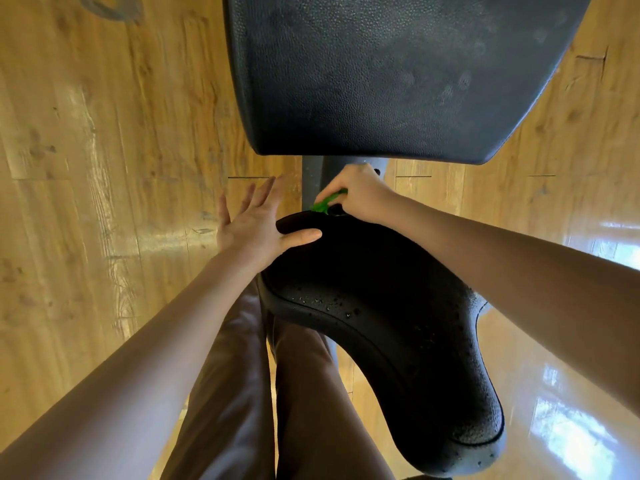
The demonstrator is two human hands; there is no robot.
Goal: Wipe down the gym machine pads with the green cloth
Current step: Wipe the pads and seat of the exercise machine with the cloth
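Nearest the camera, the person's legs in brown trousers (242, 393) stand against the near side of a curved black machine pad (381, 306), whose textured surface carries scattered water droplets (325, 304) along its near edge and down its right flank. Both bare forearms reach forward over this pad. The left hand (256, 225) lies at the pad's far left end with its fingers (258, 194) spread wide and straight, pointing out over the floor and gripping nothing, while its thumb (301, 235) rests flat on the top of the pad. Just to the right of those fingers, the right hand (360, 195) is curled down behind the far end of the same pad, its fingers bunched around the green cloth (327, 202); only a small crumpled corner of the cloth shows, poking out from the left side of that fist, right at the pad's far edge, and how much more is tucked inside cannot be told. Directly beyond the right-hand fingers a grey metal frame post (313, 178) runs away from the camera, and past it sits a larger, flatter black pad (398, 74) with dull smudges on its surface. A glossy wooden plank floor (104, 168) lies beneath everything
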